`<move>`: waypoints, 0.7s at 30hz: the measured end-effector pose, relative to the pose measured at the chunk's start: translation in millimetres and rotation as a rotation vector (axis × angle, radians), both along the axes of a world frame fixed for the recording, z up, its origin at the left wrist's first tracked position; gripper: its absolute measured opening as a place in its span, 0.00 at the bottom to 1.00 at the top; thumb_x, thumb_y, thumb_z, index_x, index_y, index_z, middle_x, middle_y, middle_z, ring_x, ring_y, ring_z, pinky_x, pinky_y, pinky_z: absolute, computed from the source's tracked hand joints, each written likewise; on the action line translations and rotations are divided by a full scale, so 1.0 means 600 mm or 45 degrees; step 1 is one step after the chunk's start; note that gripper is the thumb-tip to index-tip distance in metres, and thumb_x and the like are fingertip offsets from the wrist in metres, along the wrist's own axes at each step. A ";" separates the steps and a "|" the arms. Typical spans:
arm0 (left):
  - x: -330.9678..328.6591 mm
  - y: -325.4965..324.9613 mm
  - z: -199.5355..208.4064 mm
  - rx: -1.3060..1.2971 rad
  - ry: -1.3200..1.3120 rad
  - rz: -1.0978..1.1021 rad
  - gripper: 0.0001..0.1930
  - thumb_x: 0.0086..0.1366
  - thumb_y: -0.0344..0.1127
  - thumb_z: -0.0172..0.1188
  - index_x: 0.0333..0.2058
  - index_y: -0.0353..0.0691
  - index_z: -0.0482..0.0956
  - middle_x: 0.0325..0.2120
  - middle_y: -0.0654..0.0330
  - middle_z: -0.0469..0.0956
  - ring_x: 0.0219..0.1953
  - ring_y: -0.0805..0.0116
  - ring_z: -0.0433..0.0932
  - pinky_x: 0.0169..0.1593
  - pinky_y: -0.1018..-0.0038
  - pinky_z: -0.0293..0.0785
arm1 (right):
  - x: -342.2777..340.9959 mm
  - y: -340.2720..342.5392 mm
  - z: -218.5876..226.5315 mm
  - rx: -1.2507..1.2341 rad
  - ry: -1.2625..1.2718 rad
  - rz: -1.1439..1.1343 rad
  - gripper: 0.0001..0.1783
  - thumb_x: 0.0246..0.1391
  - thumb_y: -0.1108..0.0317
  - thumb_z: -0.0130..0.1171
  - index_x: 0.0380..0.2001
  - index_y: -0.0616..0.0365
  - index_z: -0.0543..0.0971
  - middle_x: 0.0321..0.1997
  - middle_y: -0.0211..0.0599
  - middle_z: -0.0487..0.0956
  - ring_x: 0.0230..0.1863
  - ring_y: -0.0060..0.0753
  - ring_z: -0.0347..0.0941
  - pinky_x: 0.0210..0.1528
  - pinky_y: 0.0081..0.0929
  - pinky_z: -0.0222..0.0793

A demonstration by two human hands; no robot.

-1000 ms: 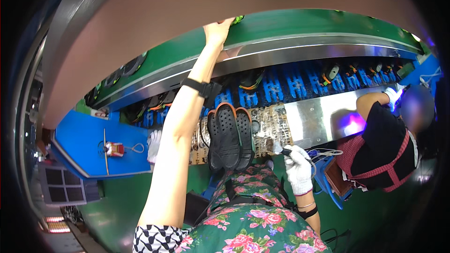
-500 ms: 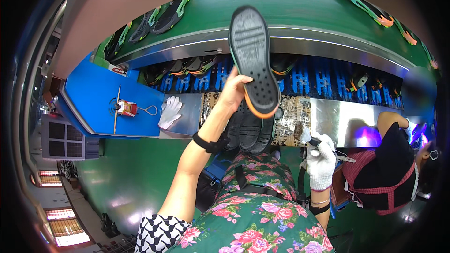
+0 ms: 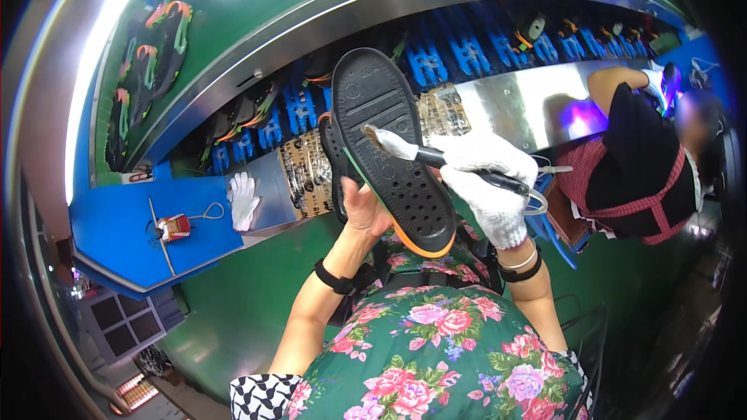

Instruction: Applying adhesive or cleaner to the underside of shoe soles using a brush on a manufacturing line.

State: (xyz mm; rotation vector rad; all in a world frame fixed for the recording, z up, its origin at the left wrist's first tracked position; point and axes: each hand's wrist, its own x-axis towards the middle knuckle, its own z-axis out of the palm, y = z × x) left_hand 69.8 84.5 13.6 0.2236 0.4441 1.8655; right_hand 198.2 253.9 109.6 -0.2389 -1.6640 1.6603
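Note:
My bare left hand (image 3: 366,208) grips a black shoe sole (image 3: 405,190) from its left edge and underneath, with some fingers hidden behind it. The sole is tilted, its inner face toward me; round holes dot its near end, whose rim is orange. In my right hand (image 3: 492,179), which wears a white knitted glove, is a brush (image 3: 401,145) with a black handle and whitish head. The brush's bristles lie over the middle of the sole and seem to touch it. Another black sole (image 3: 334,159) shows partly behind the held one.
A taped cardboard strip (image 3: 307,175) covers part of the metal ledge (image 3: 498,113). A white glove (image 3: 243,201) lies beside the blue table (image 3: 117,225). Beyond are a rack of blue holders (image 3: 467,54) and a green conveyor (image 3: 226,23) carrying soles. A co-worker (image 3: 630,163) works at right.
My left hand has lowered the sole toward me from its raised, farther position. My right hand has brought the brush leftward onto the sole. The view has turned.

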 end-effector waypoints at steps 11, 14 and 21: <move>0.052 0.025 -0.010 -0.184 -0.116 0.071 0.50 0.67 0.82 0.29 0.73 0.50 0.60 0.68 0.61 0.68 0.67 0.58 0.69 0.70 0.57 0.65 | 0.007 0.024 0.012 0.811 -0.005 -0.301 0.17 0.46 0.79 0.69 0.43 0.60 0.86 0.47 0.46 0.86 0.46 0.42 0.84 0.50 0.36 0.78; 0.075 0.045 0.026 -0.514 0.282 0.105 0.54 0.64 0.84 0.26 0.75 0.48 0.54 0.71 0.59 0.63 0.70 0.57 0.65 0.73 0.56 0.59 | -0.013 0.016 0.013 1.022 0.022 -0.477 0.19 0.47 0.78 0.70 0.46 0.58 0.87 0.48 0.45 0.86 0.46 0.43 0.83 0.50 0.36 0.77; 0.069 0.044 0.030 -0.604 0.271 0.045 0.59 0.59 0.89 0.26 0.73 0.44 0.59 0.68 0.56 0.67 0.68 0.57 0.67 0.71 0.57 0.64 | -0.018 0.021 0.010 0.987 0.001 -0.403 0.21 0.48 0.77 0.69 0.48 0.56 0.86 0.50 0.44 0.86 0.47 0.44 0.83 0.51 0.36 0.77</move>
